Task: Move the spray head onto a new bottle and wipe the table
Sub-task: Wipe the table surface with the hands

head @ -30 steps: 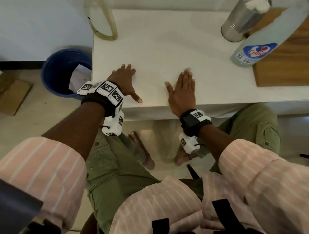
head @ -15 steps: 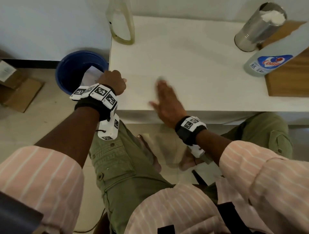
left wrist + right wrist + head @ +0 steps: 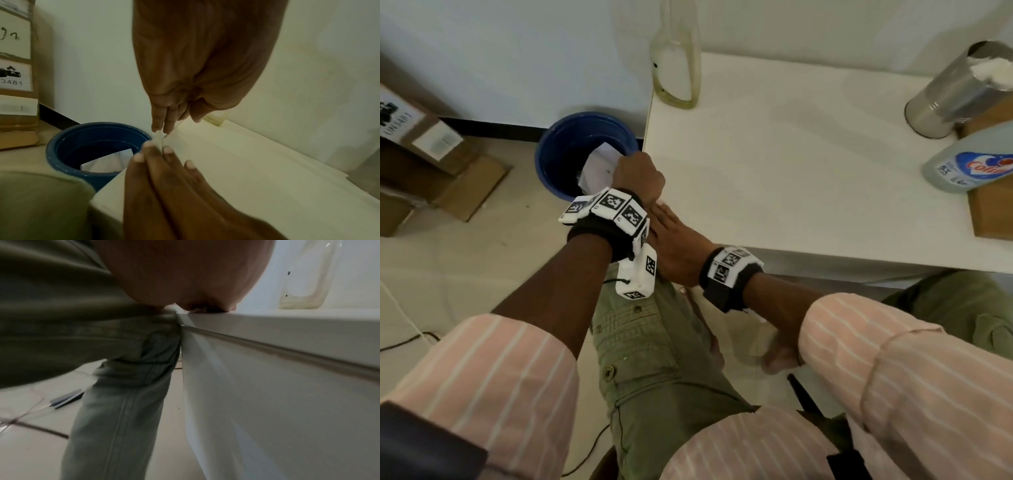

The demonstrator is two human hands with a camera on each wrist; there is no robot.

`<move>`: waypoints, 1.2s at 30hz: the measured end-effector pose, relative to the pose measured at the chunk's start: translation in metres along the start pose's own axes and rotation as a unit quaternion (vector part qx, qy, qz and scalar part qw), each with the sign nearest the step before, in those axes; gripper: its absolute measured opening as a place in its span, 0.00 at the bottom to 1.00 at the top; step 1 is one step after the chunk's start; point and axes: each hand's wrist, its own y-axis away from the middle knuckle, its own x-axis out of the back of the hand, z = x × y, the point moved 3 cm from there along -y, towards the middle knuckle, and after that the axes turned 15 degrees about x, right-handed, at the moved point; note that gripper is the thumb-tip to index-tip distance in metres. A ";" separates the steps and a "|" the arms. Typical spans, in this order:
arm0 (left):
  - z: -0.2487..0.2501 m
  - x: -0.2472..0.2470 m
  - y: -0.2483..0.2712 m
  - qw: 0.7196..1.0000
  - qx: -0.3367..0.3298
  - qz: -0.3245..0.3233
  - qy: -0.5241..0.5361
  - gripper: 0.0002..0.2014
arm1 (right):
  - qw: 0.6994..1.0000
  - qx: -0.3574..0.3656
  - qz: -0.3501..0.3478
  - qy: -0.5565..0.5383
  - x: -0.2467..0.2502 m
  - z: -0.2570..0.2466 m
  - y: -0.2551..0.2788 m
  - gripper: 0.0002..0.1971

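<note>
My left hand (image 3: 638, 174) hangs knuckles up at the white table's (image 3: 808, 164) front-left corner, above the blue bin. In the left wrist view its fingers (image 3: 159, 120) point down, bunched with the thumb, and a thin pale sliver shows at their tips; I cannot tell if it is held. My right hand (image 3: 678, 246) lies beside it, its straight fingers (image 3: 156, 164) reaching those tips. A cleaner bottle with a blue label (image 3: 972, 168) leans at the right edge, its top out of frame. An empty clear bottle (image 3: 677, 68) stands at the back left.
A steel can (image 3: 935, 102) with white tissue in it stands at the back right, next to a wooden board (image 3: 993, 212). On the floor left of the table sits a blue bin (image 3: 561, 157) holding white paper (image 3: 599, 168). Cardboard boxes (image 3: 417, 137) lie further left.
Both hands lay flat on the table's front a second ago. The left hand curled and slid to the left corner; the right hand swept left across the top and met it.
</note>
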 end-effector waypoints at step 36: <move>0.065 -0.033 -0.031 0.991 -0.131 -0.016 -0.034 0.54 | 0.881 -0.438 0.148 -0.102 0.051 0.230 0.090 0.39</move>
